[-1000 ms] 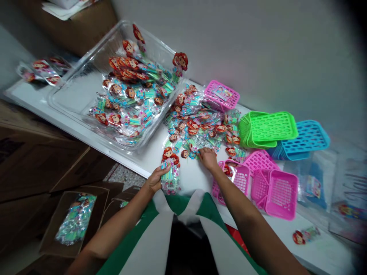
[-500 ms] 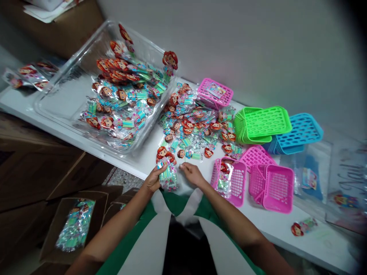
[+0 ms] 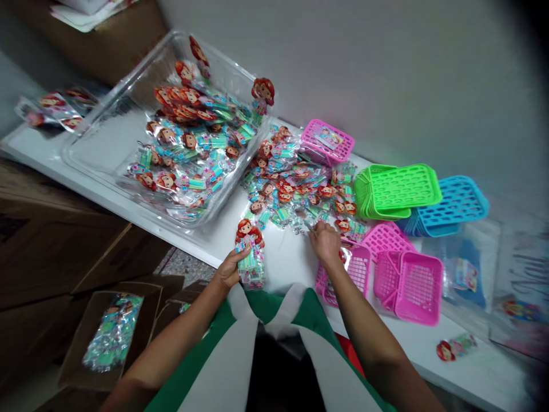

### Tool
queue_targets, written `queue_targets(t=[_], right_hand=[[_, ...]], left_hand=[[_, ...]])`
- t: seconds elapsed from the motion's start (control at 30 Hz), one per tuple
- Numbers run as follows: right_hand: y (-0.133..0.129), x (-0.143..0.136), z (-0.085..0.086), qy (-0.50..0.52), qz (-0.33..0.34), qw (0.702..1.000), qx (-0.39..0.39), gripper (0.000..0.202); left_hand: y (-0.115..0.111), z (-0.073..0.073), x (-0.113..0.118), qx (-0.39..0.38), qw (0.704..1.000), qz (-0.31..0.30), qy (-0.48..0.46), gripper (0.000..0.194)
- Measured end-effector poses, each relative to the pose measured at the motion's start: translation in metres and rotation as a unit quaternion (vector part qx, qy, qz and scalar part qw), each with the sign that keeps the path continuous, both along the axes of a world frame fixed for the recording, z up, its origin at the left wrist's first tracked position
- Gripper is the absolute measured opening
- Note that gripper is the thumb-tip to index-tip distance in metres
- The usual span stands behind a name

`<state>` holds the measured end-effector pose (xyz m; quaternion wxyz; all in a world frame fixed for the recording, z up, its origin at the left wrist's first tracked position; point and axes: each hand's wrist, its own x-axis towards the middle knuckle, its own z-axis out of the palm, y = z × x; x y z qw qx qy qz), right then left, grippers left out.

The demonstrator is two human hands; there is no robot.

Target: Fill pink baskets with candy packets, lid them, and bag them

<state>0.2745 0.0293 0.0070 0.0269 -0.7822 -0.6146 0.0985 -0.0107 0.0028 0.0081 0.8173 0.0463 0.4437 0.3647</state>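
Near the clear tub (image 3: 105,137), a packet bundle (image 3: 252,262) is clamped in the left hand (image 3: 229,270); farther right of the tub, whether anything is gripped by the right hand (image 3: 326,243) cannot be told.

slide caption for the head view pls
Left hand holding packets, right hand at the pile's edge, near pink baskets.

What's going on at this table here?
At a white table, a person's left hand is holding some packets with red-haired figures on them. The right hand is at the near edge of a loose pile of similar packets; whether it grips one is hard to tell. A clear tub with more of them is left of the pile, and green baskets, blue baskets and some pink baskets are to its right.
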Motion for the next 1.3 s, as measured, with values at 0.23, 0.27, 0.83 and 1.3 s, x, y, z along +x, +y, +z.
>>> queue_targets(t=[0.23,0.27,0.83,1.3], right_hand=[[-0.031,-0.091,-0.004,0.523,0.008,0.851,-0.034,0.025],[-0.032,-0.099,-0.006,0.532,0.004,0.846,-0.032,0.025],[-0.021,-0.042,-0.071,0.238,-0.197,0.949,-0.066,0.014],[0.008,-0.111,0.002,0.665,0.002,0.736,-0.128,0.032]], left_hand=[[0.005,0.010,0.011,0.019,0.999,0.004,-0.027,0.042],[0.005,0.009,0.008,0.020,0.999,0.008,-0.026,0.043],[0.001,-0.001,-0.021,0.005,0.999,-0.020,-0.026,0.032],[0.004,0.002,-0.026,0.065,0.994,-0.092,-0.012,0.044]])
